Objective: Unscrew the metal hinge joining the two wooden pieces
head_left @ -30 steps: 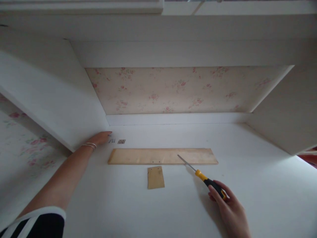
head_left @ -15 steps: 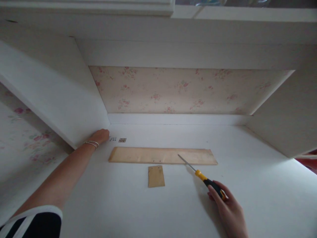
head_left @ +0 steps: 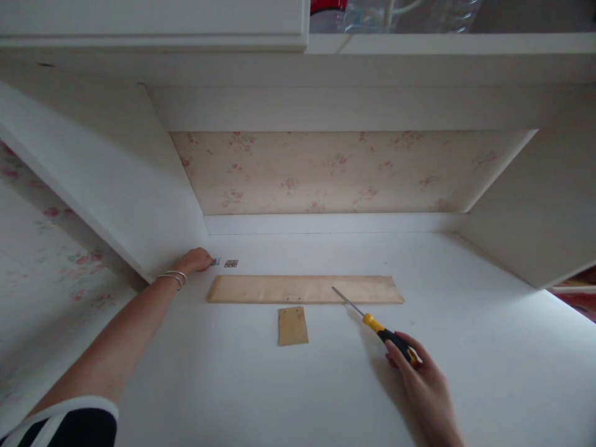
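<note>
While the left hand (head_left: 194,260) pinched at the screws (head_left: 215,262) beside the hinge (head_left: 231,264), fingers together, the right hand (head_left: 421,385) gripped the screwdriver (head_left: 372,323); plank (head_left: 305,289) and small board (head_left: 293,326) lay unjoined on the table (head_left: 465,347).

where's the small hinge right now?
Head view: the small hinge lies on the white surface at far left, just right of the left hand and the screws, just behind the long wooden strip's left end.
</note>
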`<state>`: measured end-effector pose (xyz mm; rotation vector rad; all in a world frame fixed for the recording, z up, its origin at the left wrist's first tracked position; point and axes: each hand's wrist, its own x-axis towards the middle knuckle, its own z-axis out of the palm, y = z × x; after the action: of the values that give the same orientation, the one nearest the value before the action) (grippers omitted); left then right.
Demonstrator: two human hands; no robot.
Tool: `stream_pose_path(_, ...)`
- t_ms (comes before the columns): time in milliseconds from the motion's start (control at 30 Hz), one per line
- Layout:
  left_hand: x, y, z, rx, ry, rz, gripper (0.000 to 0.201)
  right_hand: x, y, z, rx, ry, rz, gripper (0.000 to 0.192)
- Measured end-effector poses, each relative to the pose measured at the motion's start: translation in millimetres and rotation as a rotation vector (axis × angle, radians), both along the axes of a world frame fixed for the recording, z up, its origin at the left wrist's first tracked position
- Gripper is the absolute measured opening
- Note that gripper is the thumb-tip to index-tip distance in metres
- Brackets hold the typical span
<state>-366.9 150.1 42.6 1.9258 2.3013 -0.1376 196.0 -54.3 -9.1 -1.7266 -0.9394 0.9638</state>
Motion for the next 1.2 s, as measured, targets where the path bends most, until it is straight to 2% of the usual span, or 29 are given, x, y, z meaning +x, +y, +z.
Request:
stream_pose_path(133,7,-2,4.0,-0.085,0.034,0.025,0.024,2,-1,-3.7,-0.009,0.003,0.009,0.066)
stream_pose_path(367,3,-2,3.1,-0.122,0.039,0.034,0.026,1,1,-1.0,-0.005,0.012,0.005,0.067)
stream_pose_path(600,12,5,-2.6,-0.061,0.021,0.076,0.054,1,1,1.0,-0.019,0.036,0.015,0.069)
stream_pose_path(700,22,9,-5.4,-0.032,0.032,0.099,0.06,1,0,0.8,-0.029,0.012,0.014,0.068)
stream_pose_path(900,32,15,-8.4,-0.009,0.033,0.093,0.044,4,1,-5.7,-0.001,0.022,0.017,0.069)
stream_pose_path(1200,23,9,-13.4,-0.009,0.021,0.031,0.036,5,-1,-8.2,-0.008,0.01,0.033,0.063)
